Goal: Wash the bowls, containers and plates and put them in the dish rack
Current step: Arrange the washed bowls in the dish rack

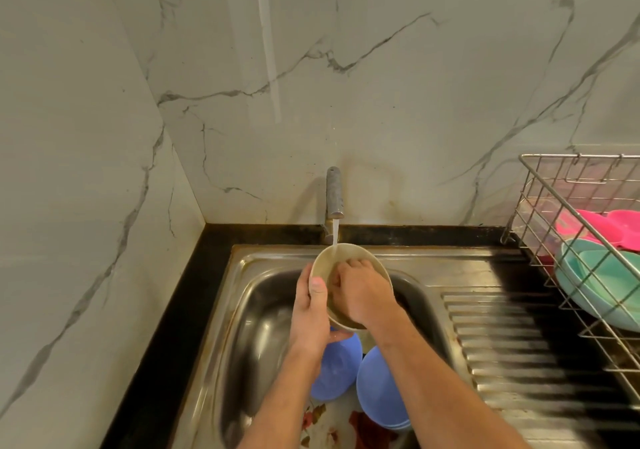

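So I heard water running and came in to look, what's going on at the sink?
A person is washing up. The left hand holds a beige bowl by its rim under the running tap, while the right hand reaches inside and rubs it. Below, in the sink, two blue bowls and a floral plate wait unwashed. On the right, the wire dish rack already holds teal dishes and pink dishes.
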